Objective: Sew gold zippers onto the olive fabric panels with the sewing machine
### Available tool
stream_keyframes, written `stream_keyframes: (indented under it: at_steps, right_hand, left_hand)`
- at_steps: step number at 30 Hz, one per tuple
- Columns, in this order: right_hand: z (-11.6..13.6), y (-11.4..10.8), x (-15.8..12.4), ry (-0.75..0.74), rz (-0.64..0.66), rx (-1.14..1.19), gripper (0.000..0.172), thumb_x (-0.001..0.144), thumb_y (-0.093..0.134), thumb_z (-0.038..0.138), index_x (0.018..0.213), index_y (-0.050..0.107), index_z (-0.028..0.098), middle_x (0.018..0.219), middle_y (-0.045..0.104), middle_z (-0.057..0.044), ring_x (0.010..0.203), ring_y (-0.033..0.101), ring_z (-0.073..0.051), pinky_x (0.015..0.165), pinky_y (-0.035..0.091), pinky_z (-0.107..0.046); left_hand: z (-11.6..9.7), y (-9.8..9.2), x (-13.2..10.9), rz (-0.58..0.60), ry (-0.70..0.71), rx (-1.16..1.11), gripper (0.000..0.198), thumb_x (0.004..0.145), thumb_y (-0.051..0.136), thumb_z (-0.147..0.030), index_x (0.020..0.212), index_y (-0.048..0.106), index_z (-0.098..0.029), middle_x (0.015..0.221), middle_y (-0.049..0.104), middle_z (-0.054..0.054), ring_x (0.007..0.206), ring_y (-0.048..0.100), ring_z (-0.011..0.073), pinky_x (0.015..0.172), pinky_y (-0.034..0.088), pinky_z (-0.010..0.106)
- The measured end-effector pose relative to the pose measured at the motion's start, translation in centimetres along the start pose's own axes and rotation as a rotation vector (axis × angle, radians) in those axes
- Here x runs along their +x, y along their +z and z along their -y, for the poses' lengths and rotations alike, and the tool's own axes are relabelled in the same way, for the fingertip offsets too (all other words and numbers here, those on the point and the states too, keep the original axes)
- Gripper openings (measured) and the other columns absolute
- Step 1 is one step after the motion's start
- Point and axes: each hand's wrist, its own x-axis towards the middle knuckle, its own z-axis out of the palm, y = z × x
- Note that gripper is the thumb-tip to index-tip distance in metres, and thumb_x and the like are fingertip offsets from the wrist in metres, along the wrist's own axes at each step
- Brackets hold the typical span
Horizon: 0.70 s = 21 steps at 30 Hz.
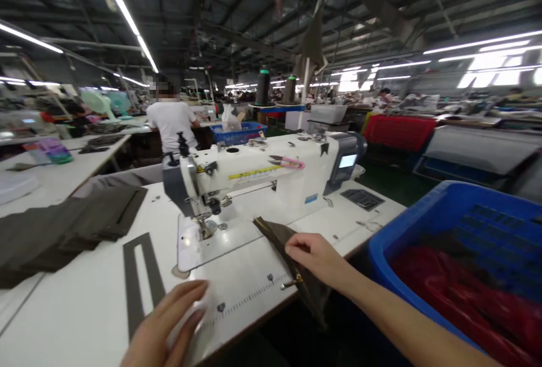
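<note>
My right hand [311,254] pinches a dark olive fabric piece [277,237] with a brass-coloured zipper along it. The piece slants across the front edge of the sewing table [237,276], its lower end hanging over. A metal zipper pull [292,284] shows below my fingers. Near the front edge, my left hand [173,322] is slightly blurred, thumb and fingers apart, with no held thing that I can make out. Behind both hands stands a white sewing machine [254,172]; its needle area [206,227] has no fabric under it.
On the left lie overlapping dark fabric pieces [76,226] and a grey slotted template [131,282]. Pink-handled thread snips [292,162] rest on the machine. A blue basket [381,248] with red and dark cloth stands at right. A person in white [171,121] works beyond.
</note>
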Motion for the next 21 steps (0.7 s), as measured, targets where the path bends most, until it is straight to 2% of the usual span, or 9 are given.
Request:
stream_keyframes:
  at_steps: [2, 4, 5, 9, 12, 14, 16, 18, 21]
  right_hand:
    - [1.3, 2.6, 0.4, 0.087, 0.118, 0.276, 0.017, 0.075, 0.051, 0.030, 0.070, 0.060, 0.018, 0.063, 0.058, 0.001, 0.062, 0.055, -0.014, 0.058, 0.043, -0.024]
    - [1.8, 4.8, 0.5, 0.096, 0.188, 0.410, 0.021, 0.074, 0.053, 0.036, 0.071, 0.061, 0.017, 0.069, 0.062, -0.001, 0.069, 0.057, -0.016, 0.065, 0.044, -0.026]
    - [1.7, 5.6, 0.5, 0.081, 0.209, 0.433, 0.023, 0.074, 0.053, 0.039, 0.073, 0.062, 0.017, 0.073, 0.063, -0.002, 0.072, 0.058, -0.017, 0.069, 0.045, -0.027]
    - [0.7, 6.8, 0.3, 0.004, 0.256, 0.408, 0.030, 0.077, 0.052, 0.044, 0.080, 0.064, 0.017, 0.083, 0.065, -0.005, 0.084, 0.059, -0.020, 0.079, 0.044, -0.031]
    - [0.6, 6.5, 0.1, -0.060, 0.265, 0.321, 0.028, 0.080, 0.049, 0.041, 0.083, 0.064, 0.018, 0.084, 0.064, -0.005, 0.084, 0.059, -0.020, 0.079, 0.044, -0.031]
    - [0.9, 6.1, 0.0, -0.165, 0.266, 0.213, 0.024, 0.082, 0.047, 0.036, 0.082, 0.064, 0.019, 0.084, 0.064, -0.004, 0.084, 0.059, -0.019, 0.079, 0.044, -0.030]
    - [1.2, 5.4, 0.3, -0.256, 0.212, 0.044, 0.021, 0.082, 0.046, 0.030, 0.082, 0.064, 0.019, 0.086, 0.064, -0.004, 0.085, 0.058, -0.018, 0.080, 0.043, -0.029]
    - [1.2, 4.7, 1.0, -0.230, 0.080, -0.176, 0.019, 0.083, 0.045, 0.026, 0.084, 0.063, 0.019, 0.089, 0.064, -0.005, 0.085, 0.058, -0.018, 0.079, 0.042, -0.029]
    - [0.6, 3.9, 2.7, -0.072, -0.079, -0.394, 0.015, 0.080, 0.052, 0.028, 0.081, 0.059, 0.016, 0.075, 0.063, -0.008, 0.072, 0.058, -0.021, 0.068, 0.041, -0.032]
  left_hand:
    - [-3.3, 1.9, 1.8, 0.106, -0.197, -0.345, 0.032, 0.081, 0.045, -0.040, 0.103, 0.061, -0.025, 0.103, 0.065, 0.006, 0.089, 0.064, 0.0237, 0.078, 0.054, 0.037]
    - [-5.1, 3.6, 3.8, 0.174, -0.395, -0.646, 0.029, 0.080, 0.047, -0.035, 0.098, 0.060, -0.017, 0.093, 0.067, 0.008, 0.081, 0.066, 0.0221, 0.067, 0.055, 0.033]
    - [-5.5, 4.2, 4.6, 0.163, -0.470, -0.729, 0.024, 0.079, 0.048, -0.031, 0.090, 0.061, -0.014, 0.084, 0.068, 0.008, 0.076, 0.066, 0.0211, 0.063, 0.055, 0.031]
    - [-5.2, 5.0, 5.6, 0.103, -0.550, -0.749, 0.018, 0.080, 0.049, -0.023, 0.074, 0.062, -0.013, 0.066, 0.066, 0.004, 0.064, 0.064, 0.0158, 0.057, 0.052, 0.024]
    - [-5.2, 4.8, 5.3, 0.092, -0.568, -0.744, 0.015, 0.078, 0.051, -0.018, 0.073, 0.064, -0.013, 0.063, 0.065, 0.002, 0.061, 0.063, 0.0138, 0.051, 0.048, 0.020]
    - [-5.3, 4.6, 5.3, 0.093, -0.575, -0.728, 0.012, 0.075, 0.052, -0.013, 0.070, 0.063, -0.012, 0.058, 0.063, 0.000, 0.054, 0.061, 0.0118, 0.048, 0.045, 0.018]
    - [-5.2, 4.4, 5.4, 0.108, -0.588, -0.717, 0.013, 0.072, 0.052, -0.009, 0.064, 0.061, -0.012, 0.052, 0.061, -0.001, 0.049, 0.059, 0.0106, 0.046, 0.045, 0.017]
    - [-5.0, 4.3, 5.7, 0.134, -0.603, -0.717, 0.015, 0.070, 0.049, -0.007, 0.060, 0.058, -0.013, 0.052, 0.062, -0.001, 0.049, 0.060, 0.0108, 0.047, 0.046, 0.018]
    - [-4.9, 4.1, 6.0, 0.166, -0.617, -0.721, 0.016, 0.070, 0.046, -0.005, 0.061, 0.056, -0.014, 0.055, 0.064, -0.001, 0.051, 0.061, 0.0108, 0.048, 0.049, 0.019]
